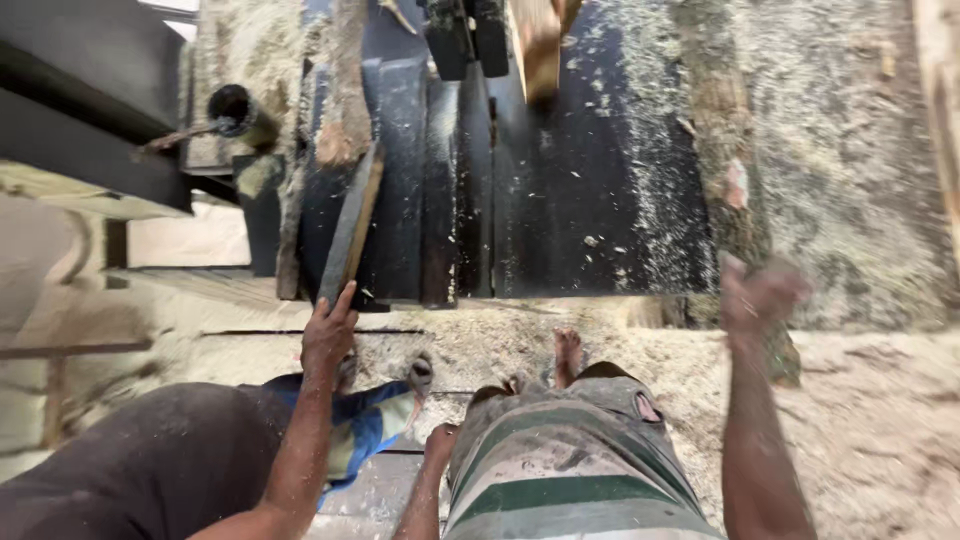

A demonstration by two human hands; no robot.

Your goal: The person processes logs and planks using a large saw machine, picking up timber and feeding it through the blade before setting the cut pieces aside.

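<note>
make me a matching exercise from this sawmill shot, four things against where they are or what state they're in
Things:
1. left hand
2. right hand
3. bare foot
4. saw table

States or places:
A. dark, dusted with sawdust
B. on the sawdust floor below the table edge
C. touching the end of a thin plank
D. blurred, raised by a rough log

Pairs: 1-C, 2-D, 3-B, 4-A

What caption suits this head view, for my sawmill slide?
Left hand grips a narrow wood strip on the sawdust-covered saw table; right hand hovers.
</note>
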